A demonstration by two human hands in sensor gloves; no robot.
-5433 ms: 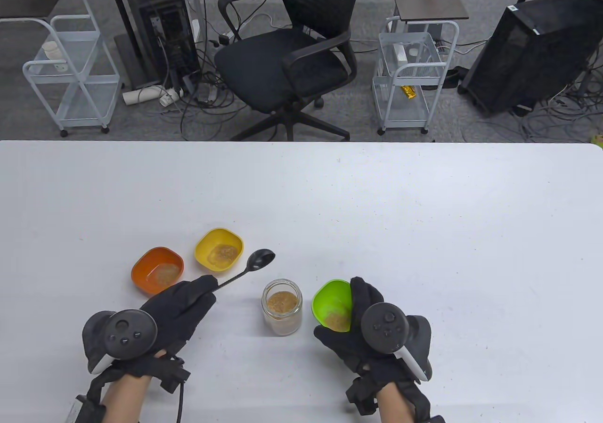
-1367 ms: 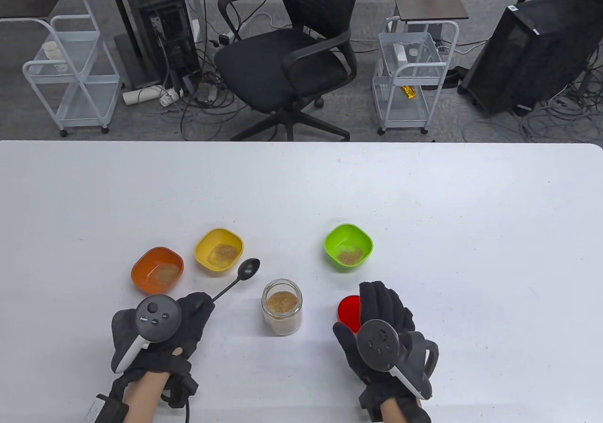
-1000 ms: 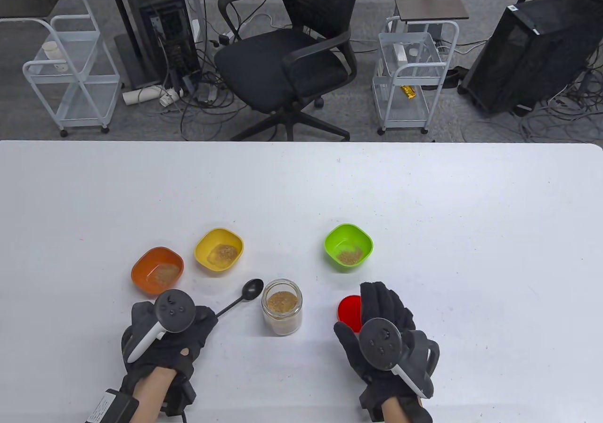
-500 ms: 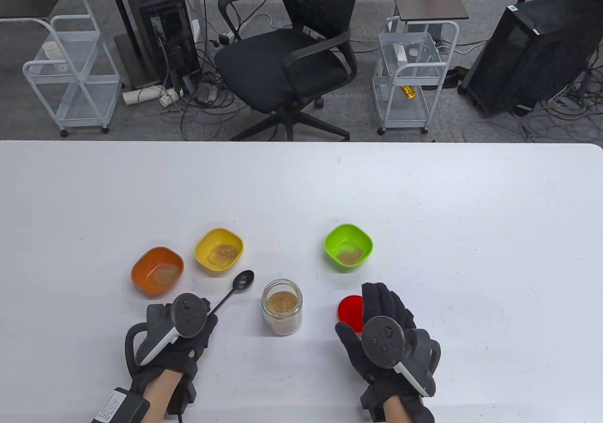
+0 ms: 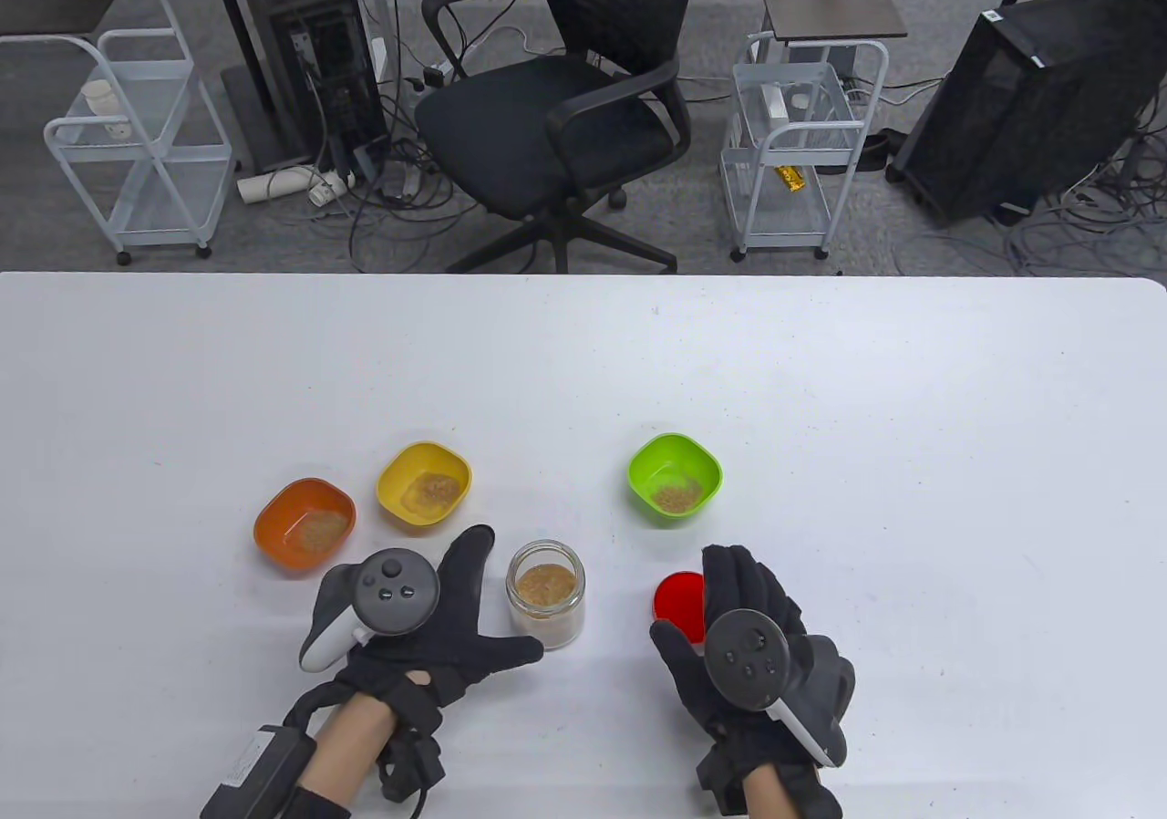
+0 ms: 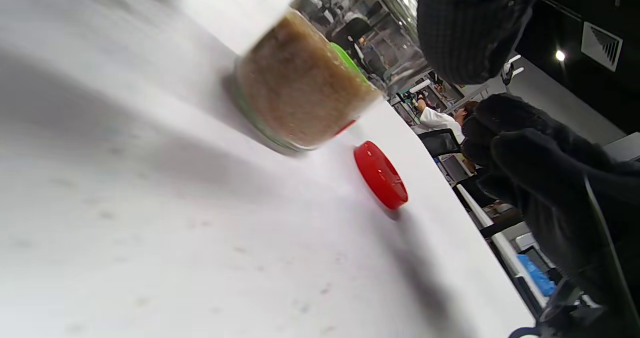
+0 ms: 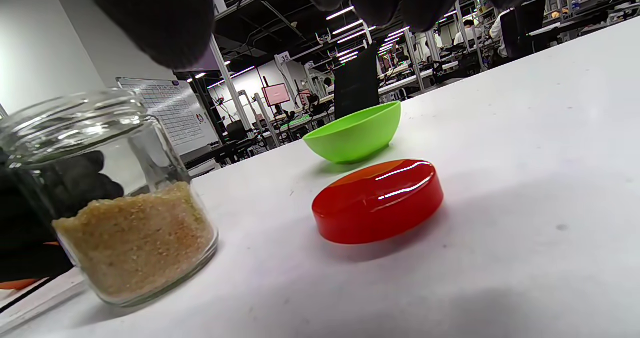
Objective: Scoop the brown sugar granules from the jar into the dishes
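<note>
The open glass jar (image 5: 545,593) of brown sugar stands at the table's front centre; it also shows in the left wrist view (image 6: 300,85) and the right wrist view (image 7: 125,218). My left hand (image 5: 483,605) is spread open just left of the jar, fingers on one side and thumb in front of it. The black spoon is hidden. My right hand (image 5: 729,582) is open, fingers over the right edge of the red lid (image 5: 676,596), which lies flat on the table (image 7: 378,200). The orange dish (image 5: 304,524), yellow dish (image 5: 424,483) and green dish (image 5: 675,477) each hold some sugar.
The white table (image 5: 821,381) stretches far behind and to the right of the dishes. An office chair (image 5: 556,117) and wire carts stand on the floor beyond the far edge.
My left hand moved right toward the jar and opened; the spoon it held is no longer in sight. My right hand stayed by the red lid. Earlier the green dish was set down behind the lid.
</note>
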